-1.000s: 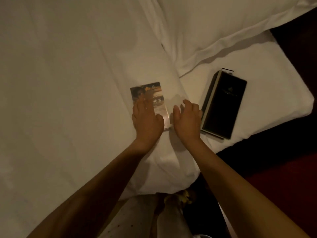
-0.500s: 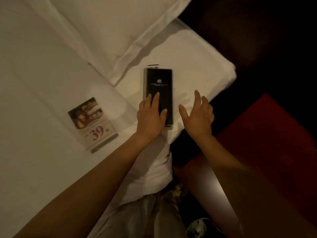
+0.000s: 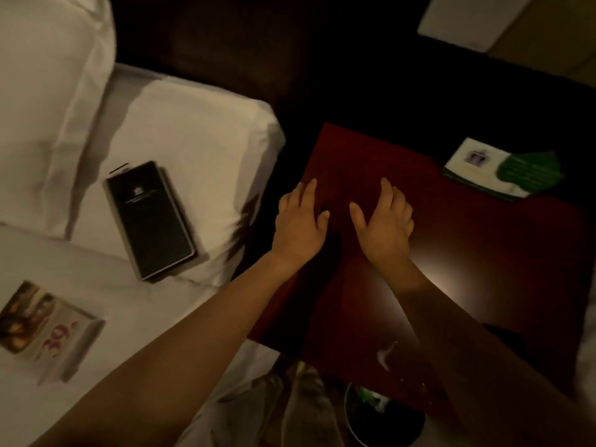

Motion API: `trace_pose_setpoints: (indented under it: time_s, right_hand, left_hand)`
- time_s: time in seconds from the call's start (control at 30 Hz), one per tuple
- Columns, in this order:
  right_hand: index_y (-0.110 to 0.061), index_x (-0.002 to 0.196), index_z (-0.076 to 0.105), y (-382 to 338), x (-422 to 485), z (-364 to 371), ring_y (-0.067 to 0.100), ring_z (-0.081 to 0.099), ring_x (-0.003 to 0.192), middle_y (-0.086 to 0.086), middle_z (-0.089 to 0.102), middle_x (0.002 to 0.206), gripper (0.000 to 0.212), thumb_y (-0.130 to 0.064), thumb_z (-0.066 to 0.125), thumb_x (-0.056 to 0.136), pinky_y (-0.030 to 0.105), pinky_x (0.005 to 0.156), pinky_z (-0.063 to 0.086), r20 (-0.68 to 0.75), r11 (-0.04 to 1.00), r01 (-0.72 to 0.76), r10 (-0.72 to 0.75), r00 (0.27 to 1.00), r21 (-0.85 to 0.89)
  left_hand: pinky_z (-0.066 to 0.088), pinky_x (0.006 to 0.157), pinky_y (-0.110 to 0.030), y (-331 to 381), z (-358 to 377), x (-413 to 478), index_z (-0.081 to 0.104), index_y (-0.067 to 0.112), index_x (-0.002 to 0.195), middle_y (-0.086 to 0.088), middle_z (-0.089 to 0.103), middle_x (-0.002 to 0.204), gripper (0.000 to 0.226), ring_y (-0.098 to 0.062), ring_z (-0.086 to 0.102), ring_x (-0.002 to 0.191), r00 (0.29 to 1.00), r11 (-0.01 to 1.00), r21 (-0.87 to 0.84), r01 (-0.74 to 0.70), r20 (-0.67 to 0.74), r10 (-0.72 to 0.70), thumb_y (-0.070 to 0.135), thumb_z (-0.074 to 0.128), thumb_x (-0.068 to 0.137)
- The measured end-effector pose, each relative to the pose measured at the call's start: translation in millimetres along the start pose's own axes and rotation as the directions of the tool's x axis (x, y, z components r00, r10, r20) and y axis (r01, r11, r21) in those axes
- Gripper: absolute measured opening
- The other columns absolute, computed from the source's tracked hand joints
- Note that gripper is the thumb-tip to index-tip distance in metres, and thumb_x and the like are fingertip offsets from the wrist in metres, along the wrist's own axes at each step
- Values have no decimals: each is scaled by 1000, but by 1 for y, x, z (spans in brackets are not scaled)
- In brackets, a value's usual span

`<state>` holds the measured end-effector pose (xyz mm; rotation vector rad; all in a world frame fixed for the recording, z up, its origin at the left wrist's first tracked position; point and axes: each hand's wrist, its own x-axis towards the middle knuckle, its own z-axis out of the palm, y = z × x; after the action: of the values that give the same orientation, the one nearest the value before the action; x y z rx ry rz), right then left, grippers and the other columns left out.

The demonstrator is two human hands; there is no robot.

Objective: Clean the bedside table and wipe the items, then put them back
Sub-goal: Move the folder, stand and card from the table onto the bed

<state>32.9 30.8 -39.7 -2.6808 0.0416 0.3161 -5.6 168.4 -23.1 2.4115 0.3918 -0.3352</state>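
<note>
A: Nearest in, what's that round dark thing (image 3: 383, 414) at the bottom edge?

B: Cut off and dim; maybe a bin, I can't tell. Above it, the bedside table (image 3: 467, 253) now fills the right side. A second ago the view was all bed, so the person has turned from the bed toward the table.

A: And the hands?

B: Left hand (image 3: 298, 225) and right hand (image 3: 385, 225) hover side by side over the table's near-left part, fingers loosely spread, holding nothing. No cloth is in sight.

A: So the items?

B: The black folder (image 3: 151, 221) and the price card (image 3: 42, 327) lie on the bed (image 3: 193, 140), well apart from the hands. Half a second back the left hand was on the folder; it has let go. Clearing seems partly done, since green-and-white leaflets (image 3: 503, 171) sit at the table's far right edge, print too blurred to read.

A: Beyond that?

B: Darkness; nothing distinguishable.
</note>
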Motion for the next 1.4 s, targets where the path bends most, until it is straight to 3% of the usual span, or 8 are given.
trace_pose_setpoints:
  time_s: [0.27, 0.43, 0.63, 0.73, 0.87, 1.03, 1.27, 1.4]
  right_hand:
    - [-10, 147, 18, 108, 9, -36, 38, 28, 135, 19, 26, 151, 73, -45, 49, 91, 50, 111, 27, -31, 957, -251, 258, 966, 148]
    - [-8, 147, 18, 163, 34, -64, 39, 28, 135, 20, 28, 150, 75, -43, 52, 91, 48, 111, 26, -51, 896, -362, 386, 921, 256]
    - [-8, 149, 12, 202, 72, -81, 37, 18, 141, 16, 22, 154, 76, -36, 53, 92, 44, 114, 23, -16, 838, -369, 409, 912, 401]
    - [-7, 149, 11, 209, 86, -85, 35, 17, 142, 16, 22, 154, 77, -29, 56, 91, 42, 114, 23, -29, 786, -357, 428, 903, 504]
    - [-6, 147, 16, 209, 99, -89, 32, 28, 139, 15, 32, 150, 75, -18, 60, 87, 47, 114, 30, -45, 727, -302, 416, 908, 617]
    - [-8, 143, 25, 199, 99, -87, 27, 49, 125, 15, 52, 134, 66, -4, 57, 85, 44, 105, 44, -41, 631, -250, 409, 912, 734]
    - [-8, 142, 30, 163, 96, -74, 32, 49, 124, 18, 54, 129, 63, -1, 53, 84, 48, 104, 43, -66, 686, -182, 318, 946, 704]
    - [-12, 147, 24, 124, 92, -56, 31, 51, 118, 19, 53, 126, 66, -1, 51, 87, 39, 97, 44, -47, 732, -160, 254, 966, 662]
  left_hand:
    - [22, 117, -38, 84, 70, 25, 12, 15, 151, -9, 22, 157, 62, -27, 14, 144, 984, 995, -67, -80, 152, 89, 26, 43, 98]
    - [25, 114, -36, 130, 102, 57, 12, 14, 151, -7, 29, 155, 62, -29, 19, 143, 982, 991, -100, -88, 160, 104, 22, 43, 98]
    - [31, 111, -34, 168, 125, 105, 14, 17, 150, -9, 35, 152, 66, -27, 29, 142, 987, 968, -248, -34, 147, 72, 12, 49, 95]
    - [35, 92, -23, 178, 130, 122, 22, 17, 148, -9, 42, 147, 63, -26, 40, 133, 986, 929, -370, 6, 159, 57, 0, 46, 93]
    - [35, 88, -23, 183, 135, 133, 19, 19, 149, -9, 44, 145, 65, -25, 43, 130, 973, 905, -420, 70, 230, 31, -4, 42, 92]
    - [44, 97, -32, 180, 137, 132, 44, 14, 137, -10, 57, 131, 58, -25, 51, 122, 959, 887, -451, 96, 281, 39, -11, 36, 85]
    - [47, 102, -42, 148, 119, 115, 52, 7, 127, -14, 61, 126, 56, -28, 56, 118, 979, 817, -548, 181, 183, -94, -16, 34, 79]
    - [49, 96, -35, 111, 90, 102, 51, 9, 128, -12, 62, 125, 58, -25, 56, 117, 979, 766, -610, 202, 113, -168, -16, 31, 79]
